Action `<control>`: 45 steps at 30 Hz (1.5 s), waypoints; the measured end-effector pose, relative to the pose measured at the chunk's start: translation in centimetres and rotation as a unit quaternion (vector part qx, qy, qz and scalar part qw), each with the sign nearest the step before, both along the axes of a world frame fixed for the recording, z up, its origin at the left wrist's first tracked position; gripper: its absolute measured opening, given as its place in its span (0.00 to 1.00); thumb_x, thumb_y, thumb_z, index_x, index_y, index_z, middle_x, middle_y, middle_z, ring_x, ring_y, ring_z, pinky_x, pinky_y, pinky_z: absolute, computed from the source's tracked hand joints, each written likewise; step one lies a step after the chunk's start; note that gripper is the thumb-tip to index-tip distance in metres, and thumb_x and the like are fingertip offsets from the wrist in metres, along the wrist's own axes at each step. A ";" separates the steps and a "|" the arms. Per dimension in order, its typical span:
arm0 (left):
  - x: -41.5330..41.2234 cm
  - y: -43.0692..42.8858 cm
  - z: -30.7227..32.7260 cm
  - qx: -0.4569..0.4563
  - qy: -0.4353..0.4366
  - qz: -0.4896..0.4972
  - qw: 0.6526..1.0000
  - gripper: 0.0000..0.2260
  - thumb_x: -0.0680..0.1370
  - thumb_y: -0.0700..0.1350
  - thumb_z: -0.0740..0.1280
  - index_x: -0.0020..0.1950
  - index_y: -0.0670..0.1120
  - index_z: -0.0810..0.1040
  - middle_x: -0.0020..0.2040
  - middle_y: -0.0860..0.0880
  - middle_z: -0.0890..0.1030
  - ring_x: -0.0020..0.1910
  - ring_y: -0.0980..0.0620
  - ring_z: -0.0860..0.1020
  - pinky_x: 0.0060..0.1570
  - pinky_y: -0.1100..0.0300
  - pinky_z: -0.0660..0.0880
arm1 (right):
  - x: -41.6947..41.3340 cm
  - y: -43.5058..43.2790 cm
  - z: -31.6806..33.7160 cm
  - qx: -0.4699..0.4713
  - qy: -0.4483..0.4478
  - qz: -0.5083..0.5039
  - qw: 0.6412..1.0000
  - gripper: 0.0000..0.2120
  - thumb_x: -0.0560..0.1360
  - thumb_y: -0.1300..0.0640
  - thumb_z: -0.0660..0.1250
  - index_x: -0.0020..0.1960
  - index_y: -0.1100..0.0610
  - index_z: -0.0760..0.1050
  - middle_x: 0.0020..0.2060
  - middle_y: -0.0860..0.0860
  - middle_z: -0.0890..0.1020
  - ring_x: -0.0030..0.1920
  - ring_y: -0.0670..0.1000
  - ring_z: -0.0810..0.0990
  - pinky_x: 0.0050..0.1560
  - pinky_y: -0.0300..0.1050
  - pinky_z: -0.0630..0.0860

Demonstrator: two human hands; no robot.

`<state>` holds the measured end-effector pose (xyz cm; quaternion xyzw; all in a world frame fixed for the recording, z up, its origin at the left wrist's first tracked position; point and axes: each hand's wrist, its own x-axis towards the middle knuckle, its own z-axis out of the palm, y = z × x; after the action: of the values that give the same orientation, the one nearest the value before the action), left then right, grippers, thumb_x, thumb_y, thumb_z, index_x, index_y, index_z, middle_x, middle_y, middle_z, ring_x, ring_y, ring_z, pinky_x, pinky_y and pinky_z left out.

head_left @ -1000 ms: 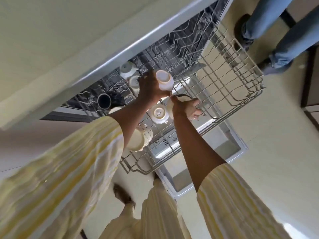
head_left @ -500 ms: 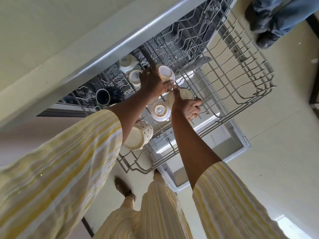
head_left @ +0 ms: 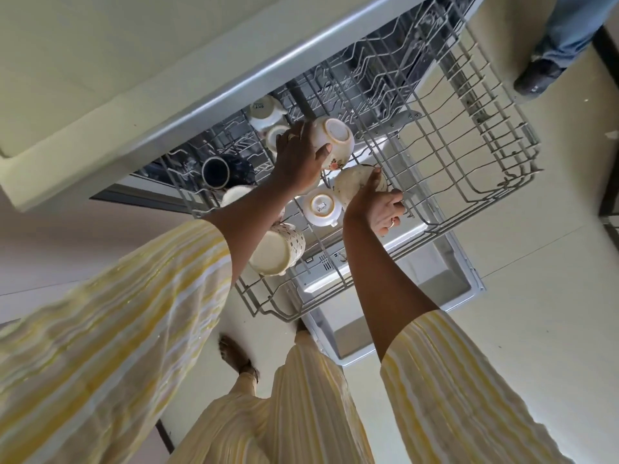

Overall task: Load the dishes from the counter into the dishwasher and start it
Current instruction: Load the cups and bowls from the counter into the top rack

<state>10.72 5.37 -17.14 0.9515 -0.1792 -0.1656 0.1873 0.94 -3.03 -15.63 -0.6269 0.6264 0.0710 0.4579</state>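
The dishwasher's upper wire rack (head_left: 475,182) is pulled out over the open door (head_left: 435,289). My left hand (head_left: 298,159) grips a white floral cup (head_left: 335,142), held bottom-up over the rack's middle. My right hand (head_left: 378,205) holds a second pale cup (head_left: 355,184) against the rack wires just right of it. Several white cups sit upside down in the rack, among them one with a printed base (head_left: 321,205), a patterned mug (head_left: 278,249) and two at the back (head_left: 264,112). A dark mug (head_left: 217,170) lies at the left.
The pale counter edge (head_left: 134,105) overhangs the dishwasher at the upper left. Another person's jeans and dark shoe (head_left: 539,78) stand at the top right on the cream floor. The rack's right half (head_left: 485,135) holds no dishes. My own foot (head_left: 237,356) is below the rack.
My left hand has carried the floral cup a little to the right and tilted it, so its base shows more. My right hand stays on the second cup at the rack.
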 end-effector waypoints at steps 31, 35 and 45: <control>-20.0 28.3 11.4 -0.084 -0.045 0.423 0.901 0.22 0.82 0.46 0.54 0.75 0.41 0.57 0.75 0.43 0.58 0.74 0.45 0.56 0.73 0.54 0.49 | -7.4 26.9 10.0 -0.294 -0.282 0.692 0.596 0.12 0.78 0.57 0.62 0.54 0.64 0.77 0.54 0.60 0.80 0.56 0.60 0.77 0.57 0.54 0.73; -21.0 33.4 14.6 -0.102 -0.099 0.493 0.858 0.21 0.82 0.45 0.54 0.75 0.42 0.57 0.75 0.44 0.59 0.74 0.47 0.56 0.73 0.56 0.52 | -7.0 33.0 12.5 -0.287 -0.358 0.723 0.516 0.09 0.75 0.59 0.66 0.51 0.63 0.79 0.52 0.60 0.81 0.54 0.60 0.79 0.54 0.53 0.75; -16.7 48.5 20.9 -0.132 -0.223 0.588 0.766 0.21 0.81 0.42 0.58 0.73 0.38 0.61 0.71 0.40 0.65 0.71 0.44 0.61 0.69 0.61 0.55 | 0.0 46.0 19.6 -0.327 -0.490 0.712 0.383 0.06 0.69 0.62 0.73 0.45 0.64 0.80 0.46 0.61 0.82 0.48 0.61 0.81 0.48 0.53 0.79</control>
<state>-5.96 53.86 3.73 0.8463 0.3589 0.2190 0.3270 0.90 43.00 3.93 -0.8703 -0.4077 -0.1586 0.2262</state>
